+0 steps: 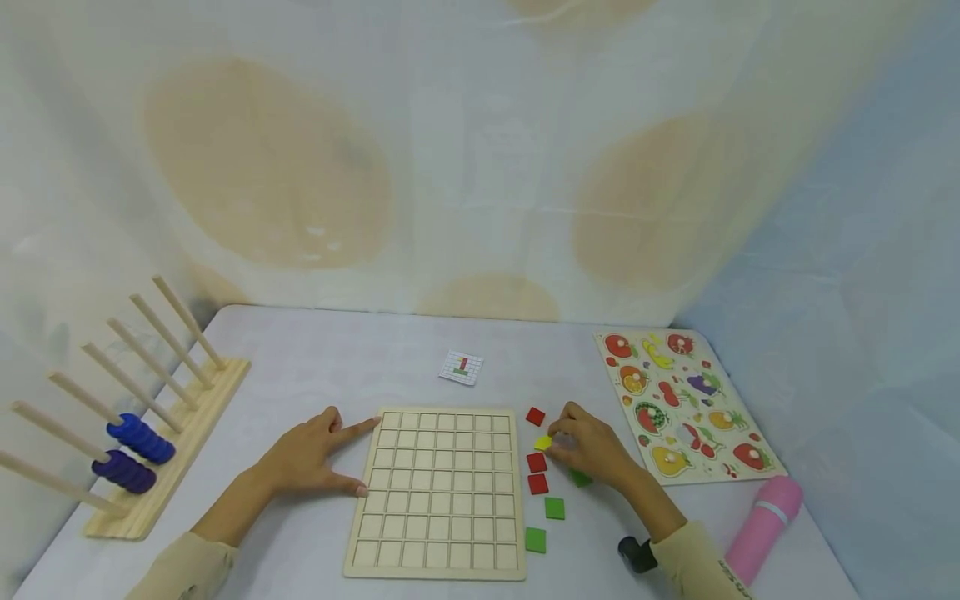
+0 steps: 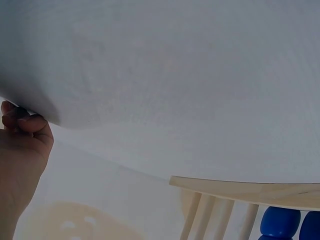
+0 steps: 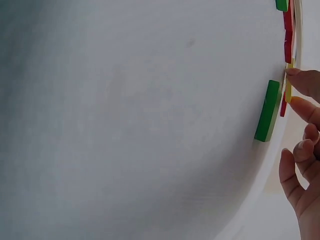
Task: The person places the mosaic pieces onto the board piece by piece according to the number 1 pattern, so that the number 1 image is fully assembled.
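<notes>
A wooden grid board lies flat at the middle of the table. My left hand is at its left side, forefinger and thumb stretched out to touch the edge. In the left wrist view, that hand appears at the far left. Between thumb and forefinger, my right hand pinches a yellow square tile just right of the board. The right wrist view has the yellow tile on edge at the fingertips. Red tiles and green tiles lie around it; one green tile is partly under the hand.
A small pattern card lies beyond the board. To the left stands a wooden peg rack with blue and purple beads. A fruit puzzle board, a pink cylinder and a small black object are on the right.
</notes>
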The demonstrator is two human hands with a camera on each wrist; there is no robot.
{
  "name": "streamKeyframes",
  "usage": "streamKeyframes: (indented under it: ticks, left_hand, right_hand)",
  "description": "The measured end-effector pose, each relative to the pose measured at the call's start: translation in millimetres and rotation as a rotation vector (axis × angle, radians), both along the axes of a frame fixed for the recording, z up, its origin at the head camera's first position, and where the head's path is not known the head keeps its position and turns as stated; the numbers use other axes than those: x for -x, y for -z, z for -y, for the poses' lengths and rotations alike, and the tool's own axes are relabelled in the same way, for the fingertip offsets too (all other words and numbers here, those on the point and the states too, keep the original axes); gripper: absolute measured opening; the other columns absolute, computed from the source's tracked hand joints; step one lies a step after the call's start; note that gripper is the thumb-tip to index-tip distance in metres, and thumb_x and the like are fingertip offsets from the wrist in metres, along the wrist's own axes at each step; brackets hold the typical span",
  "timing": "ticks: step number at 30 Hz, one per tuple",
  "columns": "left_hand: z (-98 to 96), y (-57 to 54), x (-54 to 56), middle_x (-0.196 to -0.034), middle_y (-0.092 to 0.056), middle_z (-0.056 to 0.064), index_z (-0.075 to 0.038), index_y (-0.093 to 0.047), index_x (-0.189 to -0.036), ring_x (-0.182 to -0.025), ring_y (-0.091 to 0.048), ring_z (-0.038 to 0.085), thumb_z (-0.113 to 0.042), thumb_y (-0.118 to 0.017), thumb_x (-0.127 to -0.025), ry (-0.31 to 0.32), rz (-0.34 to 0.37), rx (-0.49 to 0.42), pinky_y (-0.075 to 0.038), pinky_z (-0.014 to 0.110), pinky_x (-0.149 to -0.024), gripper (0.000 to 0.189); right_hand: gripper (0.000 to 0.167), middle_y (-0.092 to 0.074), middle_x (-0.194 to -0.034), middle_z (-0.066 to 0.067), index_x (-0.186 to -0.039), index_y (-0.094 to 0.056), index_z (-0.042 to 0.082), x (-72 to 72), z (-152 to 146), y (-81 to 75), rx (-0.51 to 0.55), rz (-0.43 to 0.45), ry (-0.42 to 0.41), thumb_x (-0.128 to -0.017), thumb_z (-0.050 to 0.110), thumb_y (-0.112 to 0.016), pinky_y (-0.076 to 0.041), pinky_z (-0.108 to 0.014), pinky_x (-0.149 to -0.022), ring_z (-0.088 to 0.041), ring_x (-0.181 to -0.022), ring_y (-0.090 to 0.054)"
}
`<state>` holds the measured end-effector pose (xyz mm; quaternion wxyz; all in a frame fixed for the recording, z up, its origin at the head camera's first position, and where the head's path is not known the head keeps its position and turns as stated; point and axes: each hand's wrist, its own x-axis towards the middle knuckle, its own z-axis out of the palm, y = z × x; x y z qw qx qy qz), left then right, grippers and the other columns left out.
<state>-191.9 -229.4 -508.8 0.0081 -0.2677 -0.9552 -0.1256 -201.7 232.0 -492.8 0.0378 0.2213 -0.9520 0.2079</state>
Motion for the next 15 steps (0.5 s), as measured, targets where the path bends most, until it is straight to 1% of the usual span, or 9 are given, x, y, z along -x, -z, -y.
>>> streamKeyframes:
  ticks: [6, 11, 15]
  left_hand:
    - [-0.8, -1.3, 0.5, -0.089, -0.034, -0.006, -0.033, -0.047, -0.148, -0.072, -0.031, 0.008, -0.089, -0.060, -0.063, -0.002, -0.003, -0.014, -0.031, 0.022, -0.062, 0.103]
    - [0.3, 1.2, 1.1, -0.088, -0.034, -0.006, -0.034, -0.046, -0.149, -0.072, -0.031, 0.007, -0.089, -0.060, -0.062, -0.002, -0.001, -0.009, -0.031, 0.022, -0.062, 0.103]
    - [1.1, 2.9, 1.7, -0.089, -0.034, -0.007, -0.034, -0.045, -0.149, -0.072, -0.031, 0.008, -0.089, -0.060, -0.062, 0.003, -0.004, -0.007, -0.031, 0.022, -0.063, 0.104]
  right_hand:
    - [0.023, -0.053, -0.093, 0.004, -0.095, -0.074, 0.012, 2.1, 6.6, -3.5, 0.023, -0.039, 0.007, -0.078, 0.022, -0.085, -0.051, -0.022, -0.075, -0.010, -0.083, -0.052]
    - [0.023, -0.053, -0.093, 0.004, -0.095, -0.074, 0.012, 5.1, 17.7, -8.9, 0.044, -0.015, -0.002, -0.079, 0.023, -0.084, -0.049, -0.021, -0.073, -0.009, -0.083, -0.051]
    - [0.023, -0.053, -0.093, 0.002, -0.095, -0.073, 0.011, 7.3, 28.0, -13.8, 0.052, 0.003, -0.022, -0.079, 0.023, -0.083, -0.047, -0.021, -0.070, -0.013, -0.082, -0.053]
